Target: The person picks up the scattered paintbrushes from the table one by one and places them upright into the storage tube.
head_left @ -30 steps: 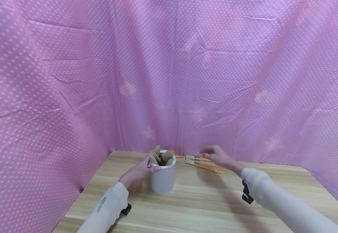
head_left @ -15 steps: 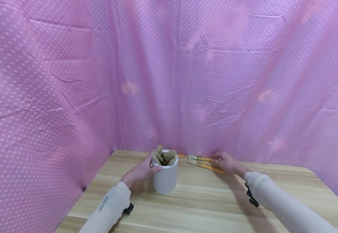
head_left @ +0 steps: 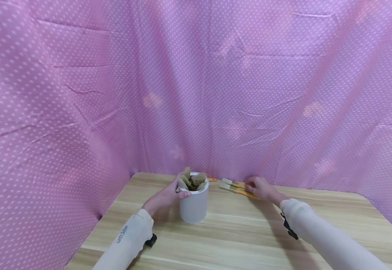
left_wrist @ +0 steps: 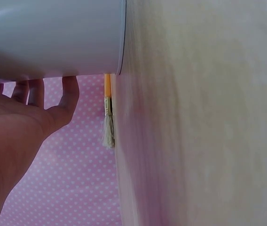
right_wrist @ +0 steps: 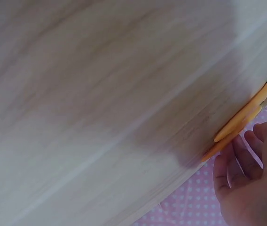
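Observation:
My left hand (head_left: 167, 195) grips a light grey can (head_left: 193, 206) round its upper side, thumb over the white rim. The can stands upright on the table; several tan, ragged-edged clumps (head_left: 197, 179) poke out of its mouth, their kind unclear. Farther right, my right hand (head_left: 261, 188) pinches the orange handle of the rear paintbrush (head_left: 238, 184), close to the cloth. Just in front of it lies a second paintbrush (head_left: 246, 193), pale bristles pointing left. In the right wrist view both orange handles (right_wrist: 244, 113) lie side by side above the curled fingers.
Behind the can another paintbrush (head_left: 212, 179) shows its orange handle end; its bristles (left_wrist: 107, 129) appear in the left wrist view. A pink dotted cloth (head_left: 196, 93) hangs along the back and sides of the wooden table (head_left: 236, 240).
My right hand has come down from above the brushes and taken hold of the rear paintbrush's handle, which has tilted slightly. The left hand keeps its hold on the can.

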Action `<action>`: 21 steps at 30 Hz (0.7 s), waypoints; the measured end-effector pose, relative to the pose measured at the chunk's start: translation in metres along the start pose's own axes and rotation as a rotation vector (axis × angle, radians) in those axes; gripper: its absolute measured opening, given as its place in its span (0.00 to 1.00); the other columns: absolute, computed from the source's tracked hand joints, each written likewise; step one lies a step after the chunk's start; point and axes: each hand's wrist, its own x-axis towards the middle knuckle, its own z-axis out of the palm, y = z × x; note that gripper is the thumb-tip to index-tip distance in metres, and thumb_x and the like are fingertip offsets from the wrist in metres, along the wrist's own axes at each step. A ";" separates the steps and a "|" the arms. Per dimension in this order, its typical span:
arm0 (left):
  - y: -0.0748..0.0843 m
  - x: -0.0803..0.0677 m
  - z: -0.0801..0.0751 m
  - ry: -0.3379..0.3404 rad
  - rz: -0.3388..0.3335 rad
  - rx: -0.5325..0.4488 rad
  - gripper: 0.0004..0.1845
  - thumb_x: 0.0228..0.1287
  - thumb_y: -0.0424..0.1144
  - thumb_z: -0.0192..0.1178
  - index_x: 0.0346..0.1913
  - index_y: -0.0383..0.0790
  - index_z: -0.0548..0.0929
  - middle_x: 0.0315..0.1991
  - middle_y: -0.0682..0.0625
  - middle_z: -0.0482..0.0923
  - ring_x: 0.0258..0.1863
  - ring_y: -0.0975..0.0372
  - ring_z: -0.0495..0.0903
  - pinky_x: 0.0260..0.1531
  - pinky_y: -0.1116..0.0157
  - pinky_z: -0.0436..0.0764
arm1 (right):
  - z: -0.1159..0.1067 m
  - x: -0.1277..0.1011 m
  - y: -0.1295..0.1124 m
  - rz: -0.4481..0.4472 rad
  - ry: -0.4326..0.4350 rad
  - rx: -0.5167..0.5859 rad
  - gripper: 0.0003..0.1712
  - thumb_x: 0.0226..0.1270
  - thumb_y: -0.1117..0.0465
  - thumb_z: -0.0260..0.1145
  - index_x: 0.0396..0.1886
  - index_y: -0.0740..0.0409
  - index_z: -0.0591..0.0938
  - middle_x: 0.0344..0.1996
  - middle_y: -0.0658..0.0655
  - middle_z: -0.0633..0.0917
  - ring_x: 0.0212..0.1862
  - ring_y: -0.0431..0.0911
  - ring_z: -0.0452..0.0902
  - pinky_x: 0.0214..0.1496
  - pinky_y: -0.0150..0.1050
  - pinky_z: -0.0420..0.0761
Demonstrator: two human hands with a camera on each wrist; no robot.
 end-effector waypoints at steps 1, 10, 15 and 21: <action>0.001 0.000 0.000 0.002 -0.004 -0.001 0.51 0.63 0.62 0.67 0.80 0.73 0.43 0.81 0.44 0.47 0.77 0.46 0.48 0.70 0.36 0.48 | 0.000 0.001 -0.001 0.005 0.002 0.002 0.10 0.71 0.65 0.68 0.47 0.66 0.87 0.41 0.58 0.87 0.41 0.50 0.82 0.46 0.50 0.83; -0.001 0.002 -0.002 -0.020 0.041 0.005 0.52 0.68 0.57 0.65 0.82 0.61 0.40 0.81 0.43 0.45 0.78 0.47 0.46 0.72 0.39 0.47 | 0.002 0.007 -0.007 -0.084 -0.029 0.025 0.03 0.66 0.69 0.71 0.33 0.66 0.87 0.25 0.51 0.81 0.28 0.40 0.72 0.29 0.36 0.76; 0.000 -0.001 -0.001 -0.006 -0.003 0.015 0.54 0.66 0.60 0.65 0.83 0.56 0.40 0.80 0.40 0.47 0.78 0.46 0.47 0.72 0.38 0.47 | 0.001 0.007 -0.010 -0.134 -0.043 0.002 0.03 0.65 0.73 0.69 0.34 0.66 0.88 0.25 0.53 0.82 0.26 0.39 0.71 0.27 0.36 0.75; 0.002 -0.002 0.001 0.005 -0.043 0.027 0.55 0.65 0.63 0.64 0.83 0.56 0.39 0.80 0.39 0.47 0.78 0.45 0.47 0.72 0.38 0.47 | 0.001 0.006 -0.010 -0.152 -0.058 0.019 0.07 0.62 0.76 0.67 0.29 0.64 0.87 0.20 0.50 0.77 0.24 0.38 0.66 0.25 0.34 0.68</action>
